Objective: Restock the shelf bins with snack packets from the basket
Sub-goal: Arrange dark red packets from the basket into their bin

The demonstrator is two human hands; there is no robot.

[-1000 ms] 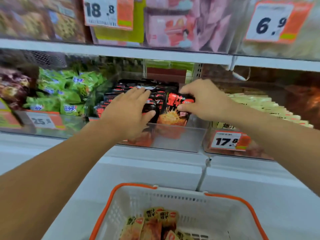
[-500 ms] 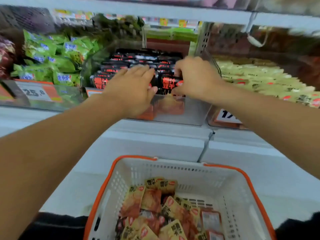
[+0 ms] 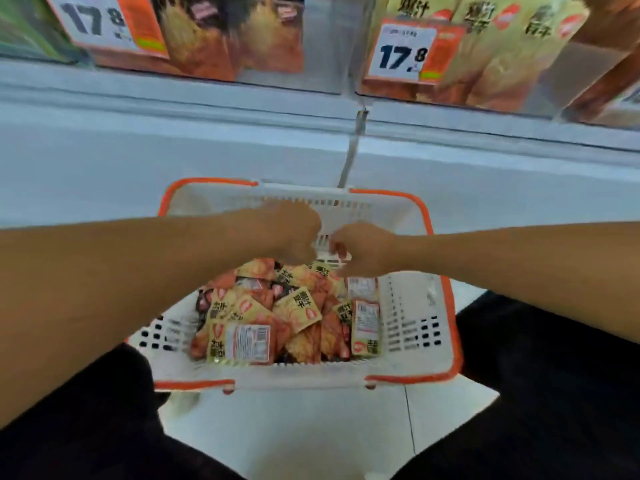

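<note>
1. The snack packets (image 3: 298,306) are small, flat, glossy foil pouches, mostly yellow and orange-red with dark printed characters. A few lie back side up and show white label panels with barcodes. They sit in a loose, overlapping heap.
2. The heap lies in the basket (image 3: 415,320), a rectangular white plastic one with slotted, perforated walls and an orange rim. It stands on the pale tiled floor (image 3: 311,431), between the person's dark-clothed legs (image 3: 540,393).
3. Both bare forearms reach in from the sides and meet over the far half of the basket, above the pile.
4. The left hand (image 3: 294,233) is turned down with its fingers curled under. Whether they hold a packet cannot be told, as the hand's back hides them and the picture is blurred.
5. The right hand (image 3: 360,251) sits just beside it, its fingers bent inward toward the left hand. What they grip, if anything, cannot be told either.
6. Beyond the basket rises a smooth white shelf base (image 3: 173,150).
7. Above it stand clear plastic shelf bins (image 3: 325,46) with orange and yellow packets pressed against their fronts.
8. Two price tags read 17.8: one at the left (image 3: 104,22), one at the right (image 3: 405,51), both white with an orange strip.
</note>
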